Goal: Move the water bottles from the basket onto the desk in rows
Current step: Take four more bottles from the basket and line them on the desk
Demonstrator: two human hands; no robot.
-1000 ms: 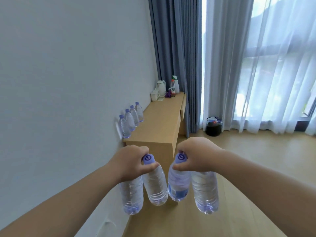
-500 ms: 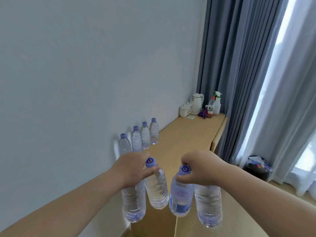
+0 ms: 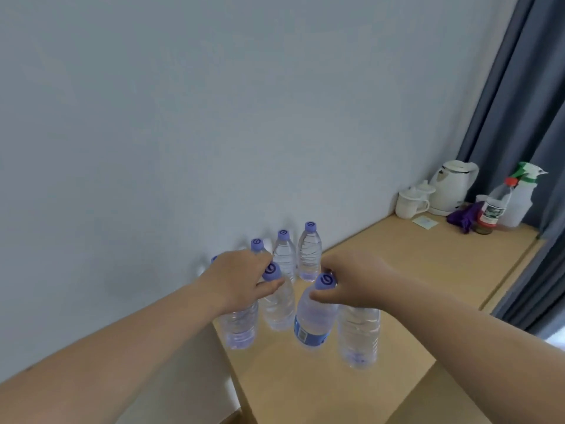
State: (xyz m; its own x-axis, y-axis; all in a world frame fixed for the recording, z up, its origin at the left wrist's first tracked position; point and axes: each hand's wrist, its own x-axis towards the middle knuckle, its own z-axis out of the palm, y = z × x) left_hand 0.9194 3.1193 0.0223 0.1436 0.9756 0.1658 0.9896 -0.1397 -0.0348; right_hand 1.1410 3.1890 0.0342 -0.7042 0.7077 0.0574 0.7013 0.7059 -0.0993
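My left hand [image 3: 240,278] grips two clear water bottles with purple caps by their necks: one [image 3: 240,327] hangs on the left, the other [image 3: 278,307] to its right. My right hand [image 3: 354,278] holds two more the same way: a blue-labelled bottle [image 3: 313,322] and a plain one [image 3: 358,335]. All four hang over the near end of the wooden desk [image 3: 397,270]. A row of bottles [image 3: 309,254] stands against the wall behind my hands, partly hidden by my left hand. The basket is out of view.
At the desk's far end stand a white kettle [image 3: 452,186], a white mug [image 3: 411,203], a spray bottle [image 3: 521,197], a red-capped bottle [image 3: 493,206] and a purple cloth [image 3: 464,215]. Grey curtains [image 3: 519,117] hang on the right. The wall [image 3: 214,117] runs along the desk's left.
I have come closer to the desk. Both hands, each with two bottles, now hang over its near end, close to the standing row.
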